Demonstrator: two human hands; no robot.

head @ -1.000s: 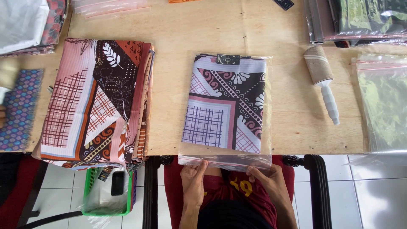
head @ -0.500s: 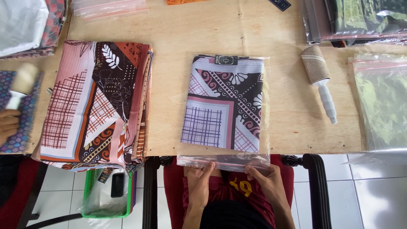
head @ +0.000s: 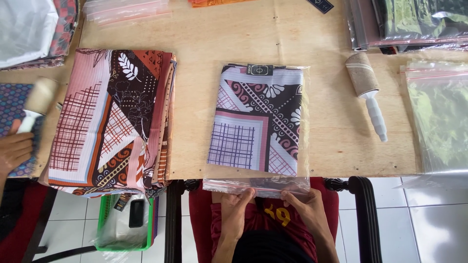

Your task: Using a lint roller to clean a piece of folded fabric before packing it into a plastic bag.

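Note:
A folded patterned cloth in lilac, maroon and white lies inside a clear plastic zip bag [head: 258,122] in the middle of the wooden table [head: 195,97]. The bag's open end hangs over the table's near edge. My left hand [head: 235,209] and my right hand [head: 306,210] both pinch that zip edge from below, fingers pressed along the strip. A lint roller [head: 366,92] with a white handle lies to the right of the bag.
A stack of folded pink and maroon cloths [head: 107,122] sits at the left. Another person's hand [head: 14,148] at the far left holds a second lint roller [head: 38,100]. Empty zip bags [head: 438,117] lie at the right, packed cloths [head: 409,22] at the far right. A green basket [head: 124,224] stands on the floor.
The other person's hand has come in at the left edge and lifted a lint roller. My hands have stayed on the bag's zip edge, shifting only slightly.

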